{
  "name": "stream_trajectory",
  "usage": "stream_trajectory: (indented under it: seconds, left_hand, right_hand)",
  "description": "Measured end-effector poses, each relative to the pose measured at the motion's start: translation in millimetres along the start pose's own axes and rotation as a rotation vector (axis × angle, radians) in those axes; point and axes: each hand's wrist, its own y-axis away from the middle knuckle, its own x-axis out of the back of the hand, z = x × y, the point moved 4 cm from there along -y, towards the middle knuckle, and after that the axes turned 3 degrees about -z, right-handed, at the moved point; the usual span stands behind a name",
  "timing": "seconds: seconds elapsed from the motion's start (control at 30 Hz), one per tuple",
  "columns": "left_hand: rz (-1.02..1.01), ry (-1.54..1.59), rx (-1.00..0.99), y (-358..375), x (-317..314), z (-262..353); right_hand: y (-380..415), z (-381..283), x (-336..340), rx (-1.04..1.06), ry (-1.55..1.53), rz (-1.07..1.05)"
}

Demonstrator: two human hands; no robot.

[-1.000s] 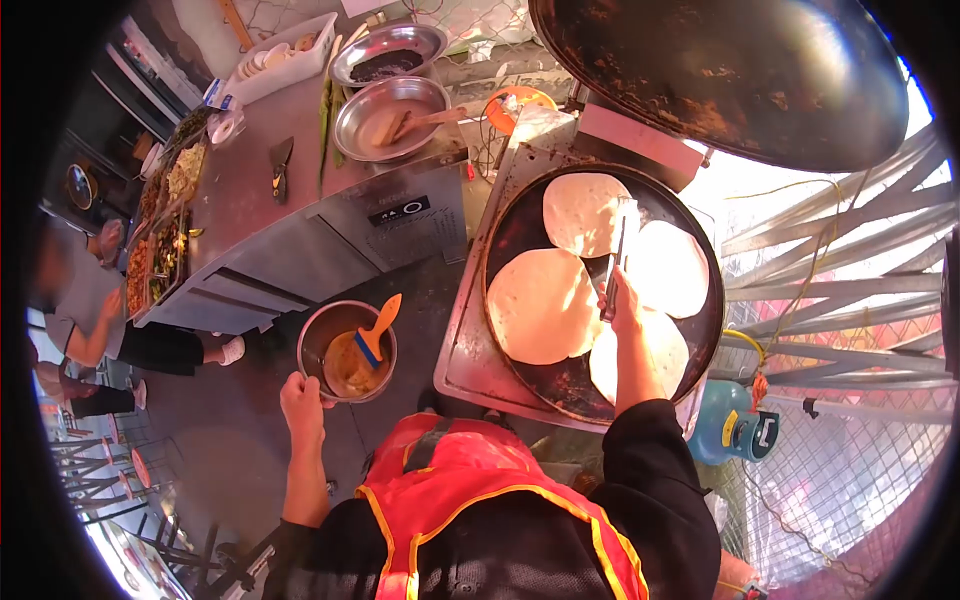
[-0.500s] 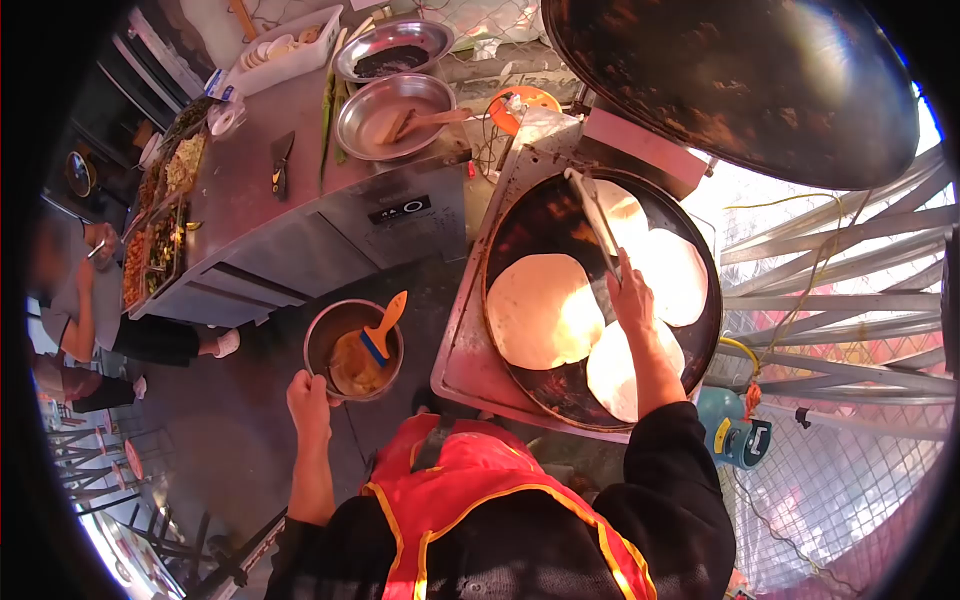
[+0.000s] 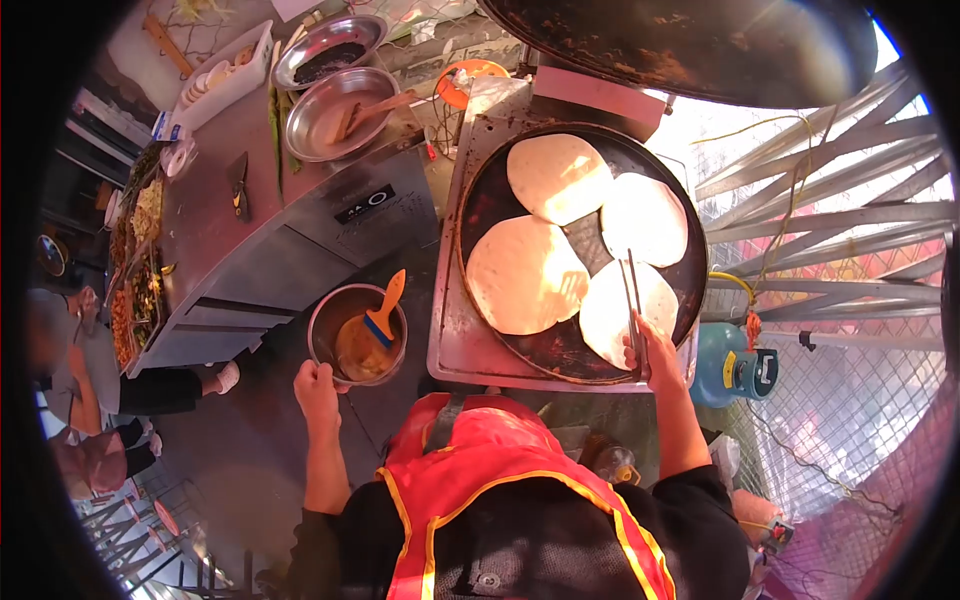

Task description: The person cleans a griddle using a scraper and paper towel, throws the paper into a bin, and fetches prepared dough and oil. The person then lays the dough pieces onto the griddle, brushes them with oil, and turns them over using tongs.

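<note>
My left hand (image 3: 319, 387) is closed at the rim of a metal pot (image 3: 318, 345), holding it out over the floor. Yellowish-brown liquid lies inside, and a brush (image 3: 391, 295) with an orange handle and blue head rests in it. Long thin tongs (image 3: 632, 285) are gripped in my right hand (image 3: 652, 352), their tips over the near right flatbread (image 3: 605, 318). Three more flatbreads, the left one (image 3: 525, 275), the far one (image 3: 558, 178) and the right one (image 3: 645, 220), lie flat in the large round black pan (image 3: 572, 352).
A big dark lid (image 3: 690, 45) stands raised behind the pan. Left of it, a steel counter (image 3: 215, 225) carries a metal bowl (image 3: 310, 125) with a wooden paddle, a scraper (image 3: 240, 185) and food trays. A gas cylinder (image 3: 725, 365) stands at right. A person (image 3: 70, 360) is far left.
My right hand and tongs have come back from the far flatbread to the near right one. That far flatbread now lies farther left in the pan. The view has also shifted.
</note>
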Motion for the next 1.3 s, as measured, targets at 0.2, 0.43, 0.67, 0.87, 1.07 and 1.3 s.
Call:
stream_trajectory:
  seconds: [0.2,0.43,0.67,0.87,1.07,1.3]
  left_hand:
    - [-0.048,-0.005,-0.023,-2.6,-10.6,8.8]
    - [-0.062,-0.013,-0.023,3.2,-17.3,12.1]
    - [-0.055,-0.021,-0.017,12.6,-21.9,18.0]
    - [-0.042,-0.072,-0.026,14.8,-25.6,21.2]
    - [-0.04,-0.075,-0.025,13.0,-32.4,24.6]
    - [-0.056,-0.042,-0.025,10.6,-40.8,23.6]
  right_hand:
    - [-18.2,46.2,-49.3,-0.066,-0.276,-0.059]
    - [-61.4,78.7,-79.6,0.043,-0.534,0.12]
    - [-116.9,20.7,-27.8,0.182,-0.651,0.382]
    - [-139.6,-5.7,50.8,0.291,-0.407,0.239]
    - [-97.2,-45.1,59.2,0.526,-0.072,0.162]
    - [-46.1,-85.6,61.0,0.869,1.322,0.572]
